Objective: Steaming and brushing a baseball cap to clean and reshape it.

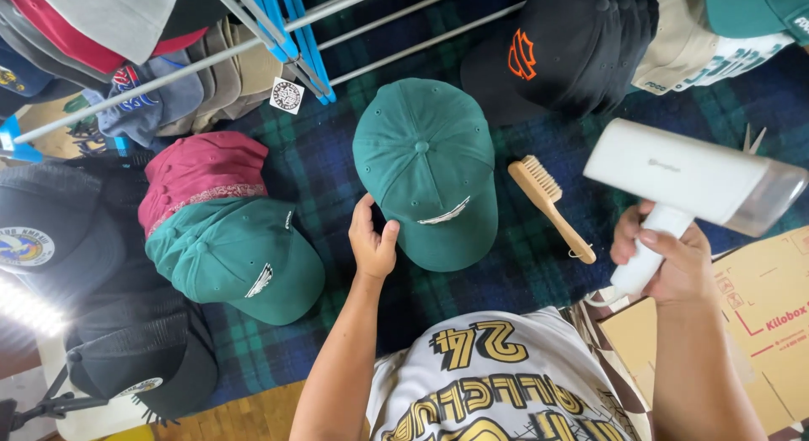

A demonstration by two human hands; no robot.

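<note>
Steaming step, looked like: left hand (373,243) pinched green cap (428,171) at its left edge, right hand (666,260) wrapped around white steamer (691,175) right of cap. Probably needed nozzle swung over.

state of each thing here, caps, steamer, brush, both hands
left hand: grip closed on the side edge of the green cap
green cap: crown up on the plaid blanket
right hand: grip closed on the steamer's handle
white steamer: lifted, level
wooden brush: lying flat, untouched
second green cap: resting beside a maroon cap
</note>
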